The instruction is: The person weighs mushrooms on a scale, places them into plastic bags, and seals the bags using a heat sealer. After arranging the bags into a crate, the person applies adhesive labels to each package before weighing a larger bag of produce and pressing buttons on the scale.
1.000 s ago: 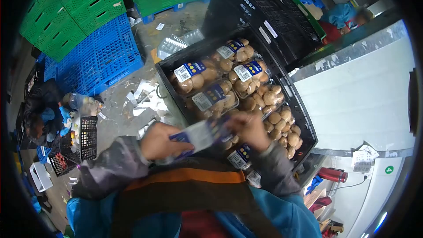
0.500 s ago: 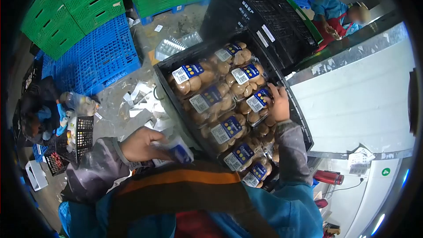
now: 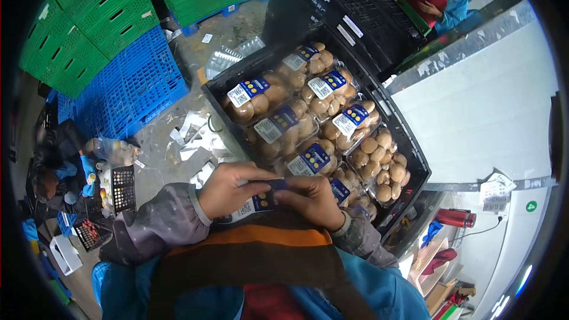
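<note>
My left hand (image 3: 232, 191) is closed on some blue-and-white printed labels (image 3: 261, 202) close to my body. My right hand (image 3: 312, 200) pinches the upper right edge of the same labels, its fingers bent and almost meeting my left thumb. Just past both hands stands a black crate (image 3: 388, 104) filled with clear packs of brown mushrooms. Most packs carry such a label across the top, like the label (image 3: 351, 120) in the right row. One mushroom pack (image 3: 379, 165) at the right side shows no label. My hands partly cover the nearest packs.
A black lidded bin (image 3: 332, 12) stands behind the crate. Green crates (image 3: 95, 18) and a blue pallet (image 3: 139, 83) are at the left. Paper scraps (image 3: 198, 136) litter the floor. One person (image 3: 441, 0) is at the back right, another (image 3: 56, 172) at the far left.
My right hand has left the labelled mushroom pack in the crate and come back to the labels in my left hand. The unlabelled pack it partly covered now shows fully.
</note>
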Motion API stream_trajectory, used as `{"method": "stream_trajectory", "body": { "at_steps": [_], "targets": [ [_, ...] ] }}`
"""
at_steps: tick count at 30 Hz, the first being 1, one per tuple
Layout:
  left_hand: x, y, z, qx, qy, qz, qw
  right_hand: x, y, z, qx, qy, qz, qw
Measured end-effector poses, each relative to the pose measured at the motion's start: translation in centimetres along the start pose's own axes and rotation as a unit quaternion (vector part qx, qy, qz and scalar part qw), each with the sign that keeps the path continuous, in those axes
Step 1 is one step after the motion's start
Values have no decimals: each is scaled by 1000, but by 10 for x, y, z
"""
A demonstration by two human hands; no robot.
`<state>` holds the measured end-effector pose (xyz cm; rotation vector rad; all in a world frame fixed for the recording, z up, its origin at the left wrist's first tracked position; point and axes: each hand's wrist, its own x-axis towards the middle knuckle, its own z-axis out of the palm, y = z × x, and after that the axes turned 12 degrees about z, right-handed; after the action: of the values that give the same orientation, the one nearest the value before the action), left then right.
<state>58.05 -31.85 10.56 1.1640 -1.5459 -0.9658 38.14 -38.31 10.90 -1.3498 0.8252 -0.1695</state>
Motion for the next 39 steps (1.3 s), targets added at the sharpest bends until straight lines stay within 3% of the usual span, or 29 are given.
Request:
{"method": "stream_trajectory", "body": {
  "at_steps": [1, 3, 6, 8, 10, 11, 13, 15, 19, 21, 22, 23, 25, 26, 28, 29, 31, 33, 34, 37, 39],
  "targets": [
    [-1, -1, 0, -2, -6, 1, 1000, -1, 0, 1, -12, 26, 17, 999],
    [0, 0, -2, 40, -50, -130, 989, -3, 3, 4, 1, 61, 17, 998],
    [3, -5, 2, 117, -52, -69, 989, -4, 13, -6, -16, 88, 36, 995],
    [6, -4, -1, 91, -89, -98, 987, 4, 25, -38, -227, 180, -143, 946],
    [8, -7, -8, 53, -125, -143, 980, 3, 18, -93, -68, 206, -7, 976],
    [15, 0, -16, 69, -166, -173, 968, 2, 19, -126, -68, 211, -11, 975],
    [18, -11, -19, 68, -223, -133, 963, -3, 23, -187, -80, 268, -51, 959],
    [16, -17, -18, 82, -234, -127, 961, -18, 23, -237, -142, 250, -2, 958],
    [7, -18, -14, 51, -206, -146, 966, -28, 34, -256, -234, 227, 101, 940],
    [7, -16, -14, 61, -201, -134, 968, -19, 48, -249, -196, 235, 138, 942],
    [7, -15, -14, 71, -199, -121, 970, -11, 65, -252, -323, 269, 48, 906],
    [4, -19, -15, 72, -198, -121, 970, -13, 79, -257, -360, 309, 65, 878],
    [-3, -32, -16, 70, -180, -4, 981, -23, 56, -224, -452, 397, -22, 798],
    [-3, -32, -15, 70, -178, -7, 981, -24, 60, -218, -452, 394, -23, 800],
    [-1, -31, -12, 14, -134, -49, 990, -31, 72, -203, -539, 412, -143, 721],
    [1, -29, -9, 17, -134, -53, 989, -35, 91, -198, -578, 342, -47, 739],
    [6, -21, -5, 101, -121, 9, 987, -33, 101, -179, -637, 367, -78, 673],
    [8, -22, -1, 108, -81, 18, 991, -37, 85, -153, -635, 386, -32, 668],
    [6, -24, 3, 105, -62, 2, 992, -34, 81, -138, -607, 413, -69, 676],
    [9, -22, 17, 62, -2, 1, 998, -35, 45, -64, -252, 291, -124, 915],
    [10, -18, 24, 18, 32, 13, 999, -38, 23, -28, -62, 148, -68, 985]
  ]
}}
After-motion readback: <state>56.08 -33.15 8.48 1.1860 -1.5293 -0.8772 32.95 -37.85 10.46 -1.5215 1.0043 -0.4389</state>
